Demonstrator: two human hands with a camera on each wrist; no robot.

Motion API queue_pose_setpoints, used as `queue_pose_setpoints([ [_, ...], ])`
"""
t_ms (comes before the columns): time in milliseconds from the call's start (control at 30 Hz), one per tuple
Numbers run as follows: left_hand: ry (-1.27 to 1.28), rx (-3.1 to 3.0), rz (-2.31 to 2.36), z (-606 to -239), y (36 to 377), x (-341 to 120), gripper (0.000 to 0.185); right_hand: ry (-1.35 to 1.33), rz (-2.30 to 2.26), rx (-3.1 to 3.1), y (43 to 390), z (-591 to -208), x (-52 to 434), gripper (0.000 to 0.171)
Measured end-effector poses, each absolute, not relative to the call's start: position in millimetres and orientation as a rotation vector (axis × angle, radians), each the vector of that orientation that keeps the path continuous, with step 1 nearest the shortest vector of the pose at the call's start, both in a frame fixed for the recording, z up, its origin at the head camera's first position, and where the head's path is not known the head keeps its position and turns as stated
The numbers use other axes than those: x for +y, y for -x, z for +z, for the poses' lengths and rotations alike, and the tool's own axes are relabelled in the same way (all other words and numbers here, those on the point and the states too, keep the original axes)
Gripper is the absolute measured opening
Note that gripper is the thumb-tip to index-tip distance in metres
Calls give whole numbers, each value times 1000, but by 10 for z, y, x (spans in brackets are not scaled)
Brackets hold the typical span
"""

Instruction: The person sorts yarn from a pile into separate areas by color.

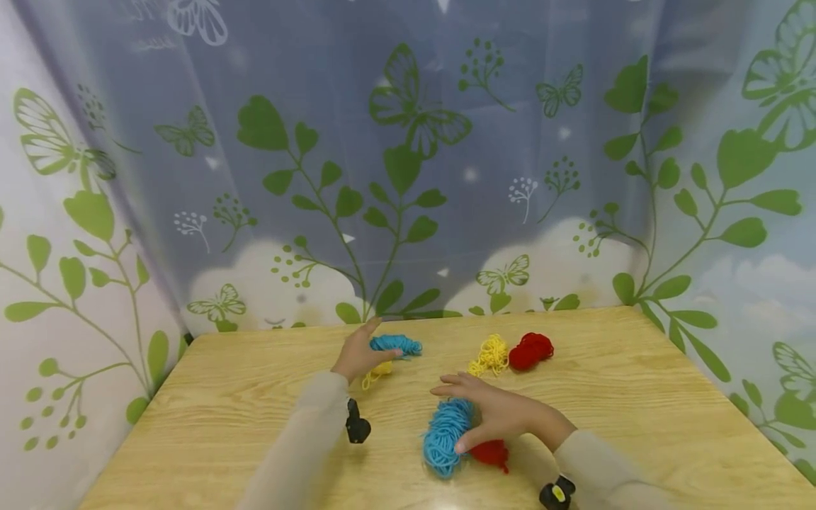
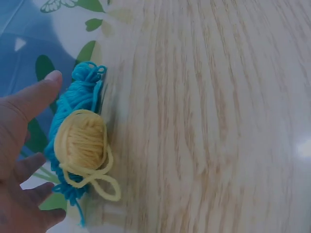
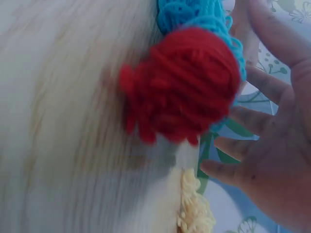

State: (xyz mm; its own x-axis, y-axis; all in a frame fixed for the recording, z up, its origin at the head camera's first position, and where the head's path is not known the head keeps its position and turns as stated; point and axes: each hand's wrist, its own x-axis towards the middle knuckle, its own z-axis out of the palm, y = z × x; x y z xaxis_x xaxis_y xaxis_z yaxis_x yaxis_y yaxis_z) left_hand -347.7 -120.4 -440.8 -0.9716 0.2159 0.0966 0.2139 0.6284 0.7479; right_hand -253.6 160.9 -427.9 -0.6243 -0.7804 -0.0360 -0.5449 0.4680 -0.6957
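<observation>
Fingers spread, my left hand [image 1: 358, 354] is beside a blue yarn bundle [image 1: 401, 344] near the table's back edge. A small yellow yarn ball [image 1: 377, 373] lies against that bundle, partly behind the hand in the head view; the left wrist view shows its loose loop. Closer to the front, my right hand [image 1: 500, 411] reaches over a larger blue yarn bundle [image 1: 446, 435] and a red yarn ball [image 1: 491, 454], its thumb at the blue strands. In the right wrist view the red ball [image 3: 189, 82] overlaps the blue one, and the fingers stand apart beside them.
Farther back on the wooden table [image 1: 612, 411], a loose yellow yarn tangle [image 1: 491, 354] sits next to another red yarn ball [image 1: 531, 351]. A printed curtain [image 1: 440, 234] with leaves and butterflies stands right behind the table and along its sides.
</observation>
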Motion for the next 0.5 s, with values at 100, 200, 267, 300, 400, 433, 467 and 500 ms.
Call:
queue_pose_setpoints([
  [100, -352, 2850, 1281, -4472, 3524, -1164, 78, 1116, -889, 2346, 2564, -4293, 1537, 82],
  [200, -360, 2866, 1287, -4526, 3562, -1137, 71, 1126, -835, 2348, 2585, -4300, 1480, 77],
  [267, -364, 2877, 1291, -4550, 3585, -1125, 64, 1124, -812, 2351, 2594, -4299, 1454, 72],
  [300, -360, 2883, 1293, -4560, 3596, -1121, 61, 1122, -809, 2346, 2598, -4298, 1442, 69],
  [400, -345, 2899, 1297, -4571, 3636, -1106, 49, 1095, -818, 2337, 2611, -4295, 1417, 57],
  [433, -337, 2900, 1301, -4568, 3647, -1100, 46, 1087, -819, 2336, 2617, -4293, 1410, 53],
  [467, -332, 2903, 1301, -4566, 3658, -1094, 44, 1080, -810, 2343, 2625, -4295, 1404, 49],
  [500, -337, 2908, 1296, -4561, 3668, -1088, 42, 1068, -807, 2348, 2632, -4294, 1397, 45],
])
